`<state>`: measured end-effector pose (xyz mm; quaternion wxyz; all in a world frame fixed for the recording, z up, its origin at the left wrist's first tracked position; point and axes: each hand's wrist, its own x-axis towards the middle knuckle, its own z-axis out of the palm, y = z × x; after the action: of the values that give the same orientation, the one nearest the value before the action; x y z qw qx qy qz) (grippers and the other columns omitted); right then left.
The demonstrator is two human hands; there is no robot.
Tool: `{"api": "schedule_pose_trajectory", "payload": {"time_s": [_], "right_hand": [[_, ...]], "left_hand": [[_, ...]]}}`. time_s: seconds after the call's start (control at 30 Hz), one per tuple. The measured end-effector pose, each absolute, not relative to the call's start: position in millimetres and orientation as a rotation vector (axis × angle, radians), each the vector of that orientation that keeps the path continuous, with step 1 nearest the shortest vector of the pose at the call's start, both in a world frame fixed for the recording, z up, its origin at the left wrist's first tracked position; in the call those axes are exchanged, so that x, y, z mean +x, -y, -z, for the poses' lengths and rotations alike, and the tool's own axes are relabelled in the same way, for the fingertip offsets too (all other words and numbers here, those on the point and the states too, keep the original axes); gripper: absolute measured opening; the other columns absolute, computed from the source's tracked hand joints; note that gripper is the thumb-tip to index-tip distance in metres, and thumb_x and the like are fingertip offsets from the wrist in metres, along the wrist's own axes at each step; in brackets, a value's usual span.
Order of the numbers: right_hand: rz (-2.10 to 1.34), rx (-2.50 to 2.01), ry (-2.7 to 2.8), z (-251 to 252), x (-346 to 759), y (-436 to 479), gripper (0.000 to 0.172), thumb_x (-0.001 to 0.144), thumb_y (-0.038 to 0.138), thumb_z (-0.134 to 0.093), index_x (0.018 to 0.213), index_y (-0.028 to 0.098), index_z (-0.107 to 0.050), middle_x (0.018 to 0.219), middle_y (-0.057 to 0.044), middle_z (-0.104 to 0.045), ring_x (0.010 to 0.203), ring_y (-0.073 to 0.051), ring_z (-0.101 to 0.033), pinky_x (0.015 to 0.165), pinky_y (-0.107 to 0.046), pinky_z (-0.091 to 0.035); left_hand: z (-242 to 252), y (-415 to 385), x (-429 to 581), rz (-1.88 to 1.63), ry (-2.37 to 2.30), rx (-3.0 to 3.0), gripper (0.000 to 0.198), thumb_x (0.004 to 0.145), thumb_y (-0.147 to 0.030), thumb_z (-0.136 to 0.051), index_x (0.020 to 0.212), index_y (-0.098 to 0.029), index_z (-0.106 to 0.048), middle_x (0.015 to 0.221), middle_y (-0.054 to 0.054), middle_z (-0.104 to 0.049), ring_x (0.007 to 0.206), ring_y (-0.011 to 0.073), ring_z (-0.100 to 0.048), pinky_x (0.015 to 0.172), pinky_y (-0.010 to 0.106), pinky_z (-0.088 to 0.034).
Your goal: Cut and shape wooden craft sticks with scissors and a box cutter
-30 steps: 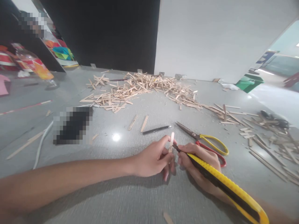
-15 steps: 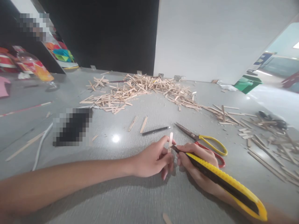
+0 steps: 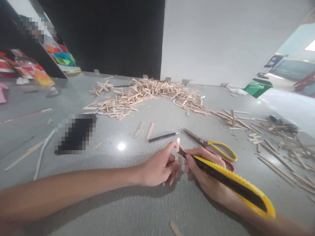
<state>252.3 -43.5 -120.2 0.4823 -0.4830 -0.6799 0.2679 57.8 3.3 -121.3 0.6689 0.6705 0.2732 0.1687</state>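
A short wooden craft stick (image 3: 178, 144) stands upright between the fingers of my left hand (image 3: 159, 167), which is closed on it. My right hand (image 3: 209, 173) grips a yellow and black utility knife (image 3: 231, 182), its blade end against or very near the stick's right edge. Whether the blade cuts into the wood I cannot tell. Just beyond my right hand lie scissors (image 3: 204, 142) with one yellow and one red handle, partly hidden by that hand. A dark pen (image 3: 162, 137) rests on the table beyond my left hand.
A large heap of craft sticks (image 3: 147, 93) spreads along the back, with more wooden strips (image 3: 278, 164) at the right. Two loose sticks (image 3: 150, 131) lie near the pen. At left are a blurred dark object (image 3: 76, 134), a white cable (image 3: 43, 154) and a bottle (image 3: 36, 73).
The knife has tilted slightly, its rear end now higher and further left in view. The whole view has shifted a little. Both hands keep their holds.
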Motion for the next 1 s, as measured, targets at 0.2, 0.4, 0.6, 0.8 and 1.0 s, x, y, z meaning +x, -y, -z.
{"api": "schedule_pose_trajectory", "payload": {"time_s": [0.2,0.4,0.6,0.8,1.0], "right_hand": [[-0.668,-1.096,1.747,126.9,259.4,40.0,0.008,0.097,0.021,-0.065,0.094,0.025,-0.071,0.067,0.005,-0.068,0.051,-0.010,-0.056,0.050,-0.022,-0.044],[-0.823,-1.110,1.660,128.6,256.7,41.5,0.007,0.104,0.026,-0.060,0.097,0.025,-0.061,0.063,0.006,-0.067,0.048,-0.011,-0.060,0.048,-0.021,-0.049],[-0.905,-1.119,1.632,127.8,256.6,40.3,0.010,0.107,0.032,-0.055,0.100,0.026,-0.059,0.063,0.006,-0.067,0.047,-0.012,-0.062,0.044,-0.021,-0.050],[-0.724,-1.100,1.731,127.7,261.0,36.8,0.007,0.100,0.023,-0.064,0.100,0.027,-0.070,0.065,0.006,-0.067,0.052,-0.011,-0.057,0.053,-0.023,-0.045],[-0.712,-1.089,1.766,133.2,262.7,34.7,0.008,0.101,0.024,-0.065,0.105,0.029,-0.070,0.069,0.007,-0.068,0.055,-0.011,-0.060,0.056,-0.023,-0.048]], "left_hand": [[123.8,-3.5,58.1,-0.400,-0.616,1.501,0.016,0.110,-0.026,-0.041,0.123,-0.025,-0.033,0.076,-0.005,-0.058,0.049,0.0089,-0.053,0.039,0.015,-0.042],[124.7,-4.2,58.1,-0.410,-0.604,1.487,0.018,0.110,-0.034,-0.045,0.122,-0.025,-0.034,0.076,-0.004,-0.059,0.050,0.0090,-0.054,0.039,0.014,-0.042],[124.5,-4.4,57.5,-0.417,-0.593,1.459,0.018,0.110,-0.035,-0.045,0.122,-0.025,-0.035,0.076,-0.004,-0.059,0.049,0.0084,-0.053,0.040,0.015,-0.041],[124.0,-10.5,56.6,-0.394,-0.584,1.413,0.020,0.109,-0.026,-0.043,0.128,-0.025,-0.037,0.072,-0.005,-0.059,0.044,0.0092,-0.053,0.035,0.015,-0.036],[123.6,-12.3,56.6,-0.400,-0.572,1.400,0.016,0.110,-0.023,-0.037,0.126,-0.024,-0.039,0.070,-0.006,-0.059,0.045,0.0078,-0.052,0.040,0.015,-0.037]]}}
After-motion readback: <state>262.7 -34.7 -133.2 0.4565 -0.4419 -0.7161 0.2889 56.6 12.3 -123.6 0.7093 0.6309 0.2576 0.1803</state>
